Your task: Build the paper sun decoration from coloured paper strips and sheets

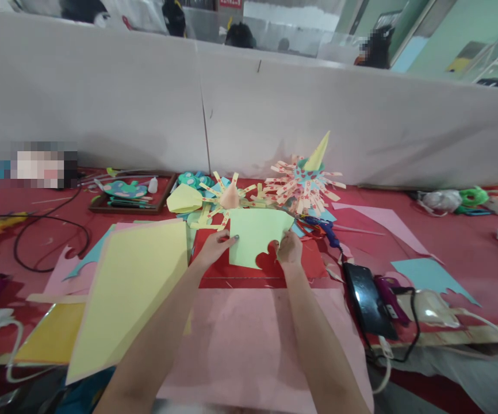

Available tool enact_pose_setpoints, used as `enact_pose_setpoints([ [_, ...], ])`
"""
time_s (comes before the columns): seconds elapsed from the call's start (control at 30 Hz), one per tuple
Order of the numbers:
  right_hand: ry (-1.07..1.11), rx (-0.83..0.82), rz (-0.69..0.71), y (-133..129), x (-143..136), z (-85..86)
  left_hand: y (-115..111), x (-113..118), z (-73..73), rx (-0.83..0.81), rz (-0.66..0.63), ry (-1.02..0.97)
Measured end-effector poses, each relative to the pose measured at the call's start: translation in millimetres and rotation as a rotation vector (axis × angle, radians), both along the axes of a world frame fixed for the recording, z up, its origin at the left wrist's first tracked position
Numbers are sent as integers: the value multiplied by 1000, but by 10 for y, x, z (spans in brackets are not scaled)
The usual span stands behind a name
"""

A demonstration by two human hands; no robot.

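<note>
The green sheet (pixel 249 233) was directly between the hands, neither one nearer: the left hand (pixel 215 246) pinched its left edge, the right hand (pixel 290 248) its right, by a curved notch. Neither axis looked clearly longer. Red paper (pixel 313 261) showed below both hands.

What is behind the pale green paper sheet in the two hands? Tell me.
Beside and below the pale green paper sheet, a flat, bright red surface shows; beyond the top edge stands a peach-coloured cone. Whatever the sheet itself covers cannot be seen.
</note>
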State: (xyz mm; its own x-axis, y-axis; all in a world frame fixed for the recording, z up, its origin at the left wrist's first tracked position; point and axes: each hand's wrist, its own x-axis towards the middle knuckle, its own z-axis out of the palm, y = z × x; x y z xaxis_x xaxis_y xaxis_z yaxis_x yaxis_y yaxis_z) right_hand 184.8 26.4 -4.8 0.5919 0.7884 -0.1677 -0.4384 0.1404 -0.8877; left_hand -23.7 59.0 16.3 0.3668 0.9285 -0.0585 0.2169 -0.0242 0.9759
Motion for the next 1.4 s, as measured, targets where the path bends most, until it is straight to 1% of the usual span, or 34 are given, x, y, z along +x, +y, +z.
enact_pose_setpoints([
  [0.1, 226, -23, -10, -7, 9, 21, -40, 11, 61, -81, 18, -132],
  [0.13, 257, -21, -3, -11, 4, 32, -56, 14, 80, -104, 19, -163],
  [0.23, 266, 7, 48, -25, -29, 67, -88, 20, 105, -138, -13, -197],
  [0.33, 241, 43, 108, -35, -60, 86, -84, 21, 77, -116, -85, -167],
  [0.4, 253, 42, 103, -37, -66, 85, -63, 19, 46, -90, -94, -135],
  [0.5, 354, 7, 32, -48, -41, 65, -24, 14, 6, -43, -23, -78],
  [0.57, 417, 21, 0, -67, -5, 49, -4, 9, -11, -8, 32, -56],
  [0.73, 502, 194, 111, -117, 63, 28, 17, 2, -38, -9, 144, -76],
  [0.8, 502, 196, 136, -123, 47, 33, 27, 1, -47, -6, 197, -94],
  [0.9, 469, 139, 202, -119, -25, 55, 40, 4, -57, 16, 239, -146],
  [1.0, 366, 79, 324, -125, -122, 84, 37, 10, -59, 28, 245, -170],
  [1.1, 236, 53, 445, -145, -208, 100, 19, 16, -55, 54, 274, -145],
  [1.17, 159, 57, 441, -152, -250, 101, 11, 16, -51, 76, 309, -142],
  [1.27, 81, 55, 377, -135, -291, 95, 7, 17, -44, 95, 342, -169],
  [1.33, 90, 23, 415, -111, -310, 86, 6, 22, -37, 89, 342, -171],
  [1.4, 120, -22, 471, -92, -323, 64, 0, 33, -28, 69, 314, -156],
])
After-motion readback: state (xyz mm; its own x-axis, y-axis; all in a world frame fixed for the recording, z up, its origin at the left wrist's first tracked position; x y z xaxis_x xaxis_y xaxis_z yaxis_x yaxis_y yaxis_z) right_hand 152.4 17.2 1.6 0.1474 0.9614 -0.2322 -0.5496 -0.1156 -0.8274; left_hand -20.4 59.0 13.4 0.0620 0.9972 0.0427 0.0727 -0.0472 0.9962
